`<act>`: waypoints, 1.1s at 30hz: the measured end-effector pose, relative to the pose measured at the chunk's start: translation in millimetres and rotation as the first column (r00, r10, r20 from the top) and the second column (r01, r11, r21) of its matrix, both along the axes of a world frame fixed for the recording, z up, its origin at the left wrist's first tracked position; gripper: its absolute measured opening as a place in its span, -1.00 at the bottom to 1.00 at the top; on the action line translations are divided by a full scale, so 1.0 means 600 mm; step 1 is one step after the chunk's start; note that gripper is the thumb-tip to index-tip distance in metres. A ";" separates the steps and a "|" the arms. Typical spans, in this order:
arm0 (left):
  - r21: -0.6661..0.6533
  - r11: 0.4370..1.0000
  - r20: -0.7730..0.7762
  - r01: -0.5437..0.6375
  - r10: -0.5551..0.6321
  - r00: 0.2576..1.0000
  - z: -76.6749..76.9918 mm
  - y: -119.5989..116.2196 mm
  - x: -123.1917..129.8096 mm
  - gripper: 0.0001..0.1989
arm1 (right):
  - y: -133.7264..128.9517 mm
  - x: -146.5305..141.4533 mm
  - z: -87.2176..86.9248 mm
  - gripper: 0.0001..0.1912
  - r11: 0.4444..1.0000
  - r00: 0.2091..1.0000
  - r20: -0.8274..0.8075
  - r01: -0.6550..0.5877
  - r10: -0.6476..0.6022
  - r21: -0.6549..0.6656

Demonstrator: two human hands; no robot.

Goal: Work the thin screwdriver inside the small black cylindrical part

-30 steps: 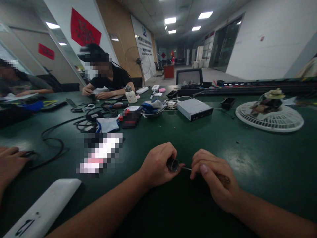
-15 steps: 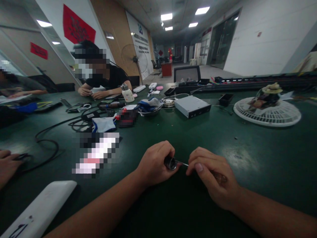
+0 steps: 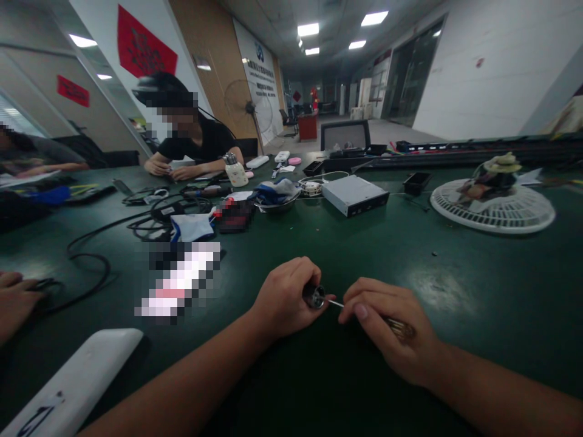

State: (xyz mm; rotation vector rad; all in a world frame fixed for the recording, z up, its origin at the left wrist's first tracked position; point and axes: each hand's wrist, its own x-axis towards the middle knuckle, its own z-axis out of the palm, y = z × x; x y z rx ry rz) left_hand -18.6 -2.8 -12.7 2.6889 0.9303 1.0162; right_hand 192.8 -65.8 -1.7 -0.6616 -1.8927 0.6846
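My left hand [image 3: 286,298] is wrapped round a dark cylindrical part [image 3: 315,295] with a shiny metal rim, its open end turned to the right. Most of that part is hidden by the fingers, so its kind is unclear. In my right hand [image 3: 387,325] is a screwdriver [image 3: 401,328] with a translucent brownish handle. Its thin metal shaft points left, and the tip reaches the open end of the cylindrical part. Both hands are held low over the near side of the green table [image 3: 364,249].
Ahead lie a silver disc drive [image 3: 354,195] and a white fan grille [image 3: 492,206] with its motor. Black cables [image 3: 91,243], a cloth [image 3: 194,227] and a blurred-out bright object [image 3: 182,279] are at left. A white case [image 3: 77,382] sits near. Another person's hand [image 3: 18,303] is at far left.
My right hand has shifted slightly left and the screwdriver handle has turned a little in the fingers. The cylindrical part's open end faces me slightly more.
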 end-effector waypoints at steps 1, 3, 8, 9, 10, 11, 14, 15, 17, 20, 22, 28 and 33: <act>0.000 1.000 0.007 -0.015 0.015 1.000 0.000 0.000 0.000 -0.71 | 0.000 0.000 0.001 -0.74 1.000 1.000 0.004 -0.021 0.021 -0.001; -0.001 1.000 0.007 -0.030 0.030 1.000 0.000 0.000 0.000 -0.71 | 0.001 -0.001 0.000 -0.71 1.000 0.999 0.033 -0.009 0.010 -0.015; -0.016 1.000 -0.044 -0.001 0.000 0.999 0.001 -0.001 0.001 -0.73 | 0.002 -0.002 -0.004 -0.70 0.991 0.990 0.073 0.127 -0.124 -0.046; -0.015 1.000 -0.041 -0.003 0.003 0.999 0.001 -0.001 0.001 -0.73 | 0.002 -0.002 -0.003 -0.72 0.993 0.992 0.056 0.111 -0.109 -0.036; -0.011 1.000 -0.033 -0.010 0.010 0.999 0.001 -0.001 0.002 -0.73 | 0.002 -0.001 -0.003 -0.74 0.996 0.996 0.037 0.084 -0.083 -0.025; -0.005 1.000 -0.024 -0.017 0.017 1.000 0.001 -0.001 0.002 -0.73 | 0.003 -0.001 -0.002 -0.75 0.999 0.999 0.022 0.048 -0.047 -0.020; 0.002 1.000 -0.022 -0.025 0.025 0.999 0.001 -0.001 0.002 -0.72 | 0.005 0.000 -0.002 -0.71 0.999 0.999 0.023 -0.022 0.023 -0.040; 0.003 1.000 -0.030 -0.024 0.024 0.999 0.001 -0.001 0.002 -0.72 | 0.005 0.000 -0.002 -0.68 0.999 0.999 0.035 -0.012 0.013 -0.050; 0.002 1.000 -0.048 -0.016 0.016 0.999 0.001 -0.001 0.002 -0.71 | 0.005 0.000 -0.003 -0.66 0.997 0.997 0.055 0.050 -0.047 -0.058; -0.002 1.000 -0.049 -0.001 0.001 0.999 0.002 -0.002 0.002 -0.72 | 0.004 0.000 -0.003 -0.70 0.994 0.994 0.039 0.104 -0.103 -0.043; 0.002 1.000 -0.040 -0.005 0.005 0.999 0.003 -0.003 0.002 -0.73 | 0.004 0.001 -0.002 -0.73 0.998 0.998 0.016 0.057 -0.056 -0.039; 0.014 1.000 -0.062 -0.010 0.011 0.998 0.005 -0.004 0.002 -0.71 | 0.005 0.001 -0.002 -0.63 0.996 0.999 0.043 0.011 -0.008 -0.083; 0.008 0.999 -0.050 -0.033 0.034 0.998 0.006 -0.005 0.003 -0.74 | 0.004 -0.001 0.002 -0.71 0.996 0.998 0.026 0.060 -0.059 -0.060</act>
